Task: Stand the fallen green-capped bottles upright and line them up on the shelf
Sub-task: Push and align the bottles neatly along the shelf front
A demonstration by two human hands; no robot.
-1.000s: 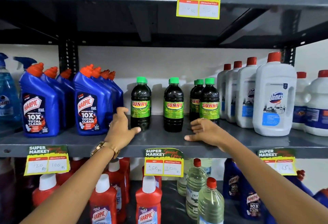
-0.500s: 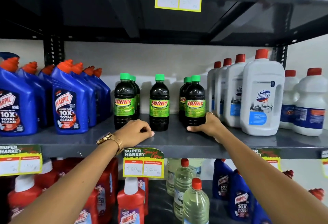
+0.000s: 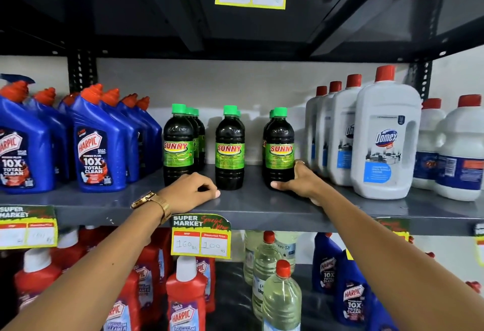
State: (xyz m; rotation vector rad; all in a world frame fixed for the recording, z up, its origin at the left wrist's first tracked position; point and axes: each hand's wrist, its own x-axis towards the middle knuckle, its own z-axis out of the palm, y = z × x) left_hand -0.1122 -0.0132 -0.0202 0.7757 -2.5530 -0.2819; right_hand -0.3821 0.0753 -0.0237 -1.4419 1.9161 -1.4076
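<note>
At the front edge of the shelf (image 3: 262, 210), the left hand (image 3: 188, 193) rests as a loose fist on the bare metal, just in front of the left column of green-capped bottles (image 3: 179, 147). Its fingers are curled in and hold nothing. One second ago this hand was open and reaching toward that column; it has since drawn back. The right hand (image 3: 298, 181), which was flat on the shelf before, is now wrapped around the base of the front right bottle (image 3: 279, 147), with the thumb in front and the fingers behind. I judge this is a last small correction, because no bottle lies fallen. Farther back, the dark bottles with green labels stand upright in three columns, between the blue bottles (image 3: 97, 142) and the white bottles (image 3: 385, 134).
</note>
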